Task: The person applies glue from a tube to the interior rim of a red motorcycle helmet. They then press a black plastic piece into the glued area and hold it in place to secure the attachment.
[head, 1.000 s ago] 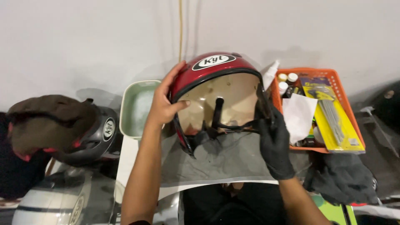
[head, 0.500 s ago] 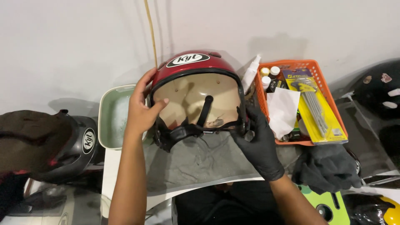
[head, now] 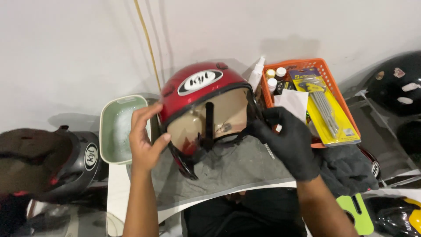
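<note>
Hands meet on either side of a red helmet [head: 199, 87], which sits tipped on a grey cloth [head: 228, 169] spread over the white desk [head: 116, 184]. Nearest the wearer, the bare left hand [head: 144, 140] cups the helmet's left edge, thumb pressed against the rim of the tinted visor [head: 210, 120], a holding grip with fingers curled behind the shell. Opposite it, the right hand [head: 287, 140] in a black glove pinches the visor's right end at the pivot, its grip closed on that edge. A black strap hangs down the middle of the visor between the two grips. An oval white label with dark lettering sits on the helmet's brow, above both grips.

Just left of the left grip stands a pale green tub [head: 116, 129] with soapy water. Further left lies a dark helmet [head: 66, 160] with a round white sticker. Right of the gloved grip, an orange basket [head: 326, 70] holds small capped bottles, a white paper, and a long yellow card pack [head: 326, 109] of metal keys with a blue header. A dark cloth [head: 348, 169] lies below the basket. Behind everything rises a white wall.
</note>
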